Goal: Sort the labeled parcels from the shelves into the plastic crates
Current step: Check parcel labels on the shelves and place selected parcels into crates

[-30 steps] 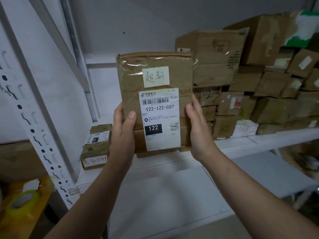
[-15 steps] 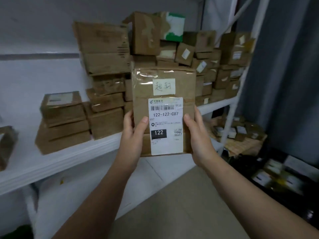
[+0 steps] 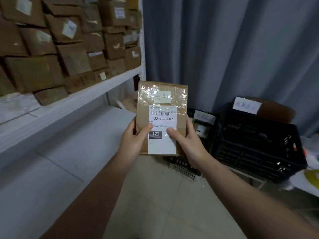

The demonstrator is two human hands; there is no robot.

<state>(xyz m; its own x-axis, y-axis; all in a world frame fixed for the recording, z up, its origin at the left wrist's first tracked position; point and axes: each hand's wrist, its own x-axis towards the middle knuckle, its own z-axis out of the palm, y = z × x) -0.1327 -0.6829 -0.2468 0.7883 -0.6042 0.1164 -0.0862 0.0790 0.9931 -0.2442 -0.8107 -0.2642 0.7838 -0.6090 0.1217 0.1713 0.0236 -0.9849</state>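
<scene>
Held both forearms extended from the bottom edge toward centre frame; gripped the parcel (image 3: 162,94) by its sides with left hand (image 3: 133,141) and right hand (image 3: 187,141), thumbs in front.

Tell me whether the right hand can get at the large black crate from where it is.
Probably yes: the black crate sits to the right of the right hand with nothing between them. But that hand, with the left hand, grips the parcel, so it would arrive loaded.

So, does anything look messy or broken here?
A bit messy, yes. The boxes on the shelf are stacked crooked, many tilted instead of lying flat. The held parcel looks whole; only its clear tape is wrinkled.
</scene>
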